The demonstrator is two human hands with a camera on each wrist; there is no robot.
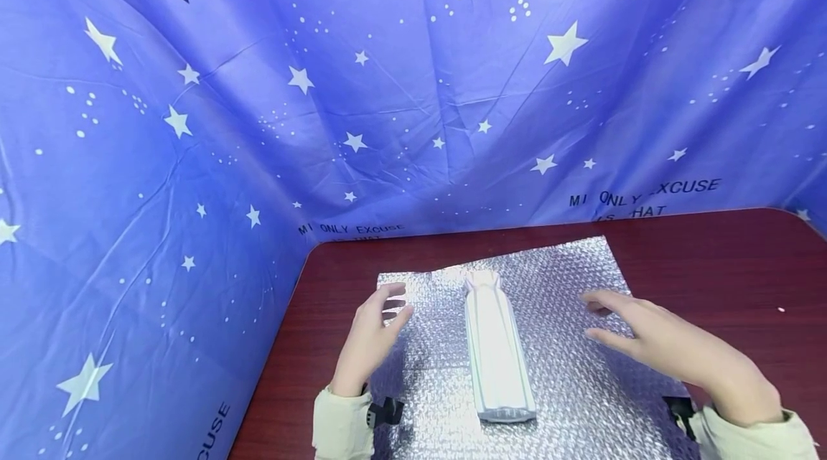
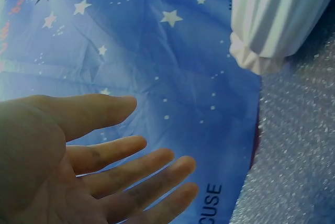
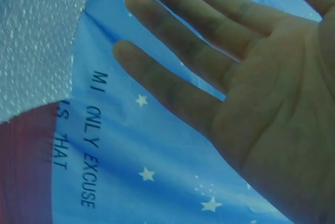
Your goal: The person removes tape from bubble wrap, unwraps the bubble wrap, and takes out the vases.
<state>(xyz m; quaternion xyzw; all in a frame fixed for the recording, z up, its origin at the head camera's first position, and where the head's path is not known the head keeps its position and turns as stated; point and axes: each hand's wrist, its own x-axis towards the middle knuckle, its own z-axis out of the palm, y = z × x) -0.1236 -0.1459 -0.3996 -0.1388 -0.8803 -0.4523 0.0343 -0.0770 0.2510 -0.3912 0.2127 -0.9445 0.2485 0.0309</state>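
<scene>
A white fluted vase lies on a silver bubble-wrap sheet, its pinched neck toward the back and its base toward me. My left hand hovers to its left, fingers loosely bent and apart from it. On the other side, my right hand is held over the sheet's right part, thumb and fingers spread and holding nothing. In the left wrist view the vase's ruffled end shows beyond my left fingers. The right wrist view shows my bare palm with its fingers extended.
The sheet lies on a dark red wooden table. A blue curtain with white stars hangs behind the table and along its left side. A tiny white speck is at the table's right. Black bands are on both wrists.
</scene>
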